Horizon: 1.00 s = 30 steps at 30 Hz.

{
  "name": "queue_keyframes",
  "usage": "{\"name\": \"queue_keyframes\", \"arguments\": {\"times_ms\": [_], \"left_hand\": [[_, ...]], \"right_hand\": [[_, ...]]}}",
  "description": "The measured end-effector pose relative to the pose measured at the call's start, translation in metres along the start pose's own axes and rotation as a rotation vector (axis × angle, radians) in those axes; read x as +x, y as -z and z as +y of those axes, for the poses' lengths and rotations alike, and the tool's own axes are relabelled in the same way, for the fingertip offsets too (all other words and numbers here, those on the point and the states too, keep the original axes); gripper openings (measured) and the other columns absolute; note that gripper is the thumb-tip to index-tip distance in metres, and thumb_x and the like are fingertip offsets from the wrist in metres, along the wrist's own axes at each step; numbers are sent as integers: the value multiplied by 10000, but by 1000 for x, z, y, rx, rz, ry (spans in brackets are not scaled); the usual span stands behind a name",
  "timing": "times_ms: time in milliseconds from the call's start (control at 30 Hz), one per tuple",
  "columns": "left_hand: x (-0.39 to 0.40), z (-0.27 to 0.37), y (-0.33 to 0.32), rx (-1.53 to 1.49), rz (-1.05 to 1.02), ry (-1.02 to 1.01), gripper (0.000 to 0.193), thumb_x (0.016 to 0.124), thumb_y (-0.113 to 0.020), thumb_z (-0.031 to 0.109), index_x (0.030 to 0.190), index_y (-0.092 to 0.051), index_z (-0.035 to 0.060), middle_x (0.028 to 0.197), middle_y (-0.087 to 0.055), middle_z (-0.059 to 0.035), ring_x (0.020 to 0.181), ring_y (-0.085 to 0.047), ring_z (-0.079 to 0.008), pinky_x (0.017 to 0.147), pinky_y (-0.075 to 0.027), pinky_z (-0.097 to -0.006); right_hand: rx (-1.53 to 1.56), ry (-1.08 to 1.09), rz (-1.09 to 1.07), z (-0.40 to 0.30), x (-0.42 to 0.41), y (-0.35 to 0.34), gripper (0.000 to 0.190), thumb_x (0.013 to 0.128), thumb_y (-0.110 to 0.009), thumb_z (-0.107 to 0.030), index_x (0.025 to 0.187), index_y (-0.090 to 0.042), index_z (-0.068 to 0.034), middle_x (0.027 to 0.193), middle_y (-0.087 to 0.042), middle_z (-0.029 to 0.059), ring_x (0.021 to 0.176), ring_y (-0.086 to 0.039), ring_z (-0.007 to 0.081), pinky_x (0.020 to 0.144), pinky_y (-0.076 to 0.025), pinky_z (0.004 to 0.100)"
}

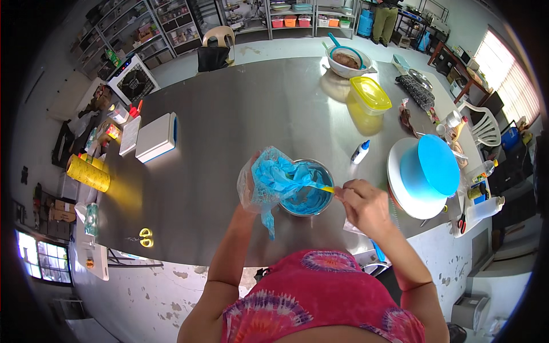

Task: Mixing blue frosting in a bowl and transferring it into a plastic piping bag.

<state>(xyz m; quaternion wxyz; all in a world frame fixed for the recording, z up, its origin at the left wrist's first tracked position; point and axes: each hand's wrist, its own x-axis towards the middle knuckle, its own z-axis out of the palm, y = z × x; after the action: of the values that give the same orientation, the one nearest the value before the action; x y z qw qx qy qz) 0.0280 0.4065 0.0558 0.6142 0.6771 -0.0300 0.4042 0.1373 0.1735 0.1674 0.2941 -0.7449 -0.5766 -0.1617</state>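
Observation:
My left hand holds up a clear plastic piping bag with blue frosting in it. The bag's plastic covers most of that hand. My right hand grips the yellow handle of a spatula. Its blade is coated in blue frosting and lies at the bag's mouth. Below them stands a steel bowl, its inner wall smeared with blue frosting. To the right, a smooth blue cake rests on a white round board. A small white bottle with a blue cap lies beyond the bowl.
On the steel table are a yellow-lidded container, a white bowl with a blue strainer, a white kitchen scale, yellow-handled scissors and a yellow roll. Bottles line the right side. A person stands far back.

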Motion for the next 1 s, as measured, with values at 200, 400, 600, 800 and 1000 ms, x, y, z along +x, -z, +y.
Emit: {"name": "queue_keyframes", "arguments": {"times_ms": [200,400,600,800,1000], "left_hand": [[17,6,-1,-620,-98,98,656,709,-661,251,1225,-359,-20,1025,-534,-132,900,-568,-231,788,-485,-367],[22,3,0,285,-4,31,695,633,-721,229,1206,-396,9,1013,-530,-85,878,-555,-198,764,-483,-325],[24,-1,2,-149,-94,39,775,652,-715,277,1279,-335,29,1021,-534,-80,889,-557,-201,765,-474,-317],[21,11,-4,-573,160,289,793,663,-701,332,1284,-310,32,1046,-526,-85,918,-552,-206,788,-464,-313],[32,0,-21,-42,14,52,813,661,-698,345,1262,-287,-17,1027,-533,-113,894,-562,-214,780,-472,-324]], "right_hand": [[-90,17,-1,3,23,56,99,647,-667,-61,732,-616,-70,698,-566,37,579,-554,204,474,-435,299],[28,-58,58,-6,30,37,76,663,-660,-69,719,-609,-56,681,-572,53,588,-563,221,491,-442,313],[76,-39,-165,6,33,48,79,645,-654,-50,708,-609,-63,682,-584,50,603,-570,224,511,-450,321],[347,-411,-120,21,38,59,38,745,-616,-26,762,-586,-10,656,-579,44,569,-535,113,496,-415,231],[1290,-905,-228,1,26,-9,85,845,-537,-114,837,-540,-29,650,-499,-10,545,-433,51,451,-323,192]]}}
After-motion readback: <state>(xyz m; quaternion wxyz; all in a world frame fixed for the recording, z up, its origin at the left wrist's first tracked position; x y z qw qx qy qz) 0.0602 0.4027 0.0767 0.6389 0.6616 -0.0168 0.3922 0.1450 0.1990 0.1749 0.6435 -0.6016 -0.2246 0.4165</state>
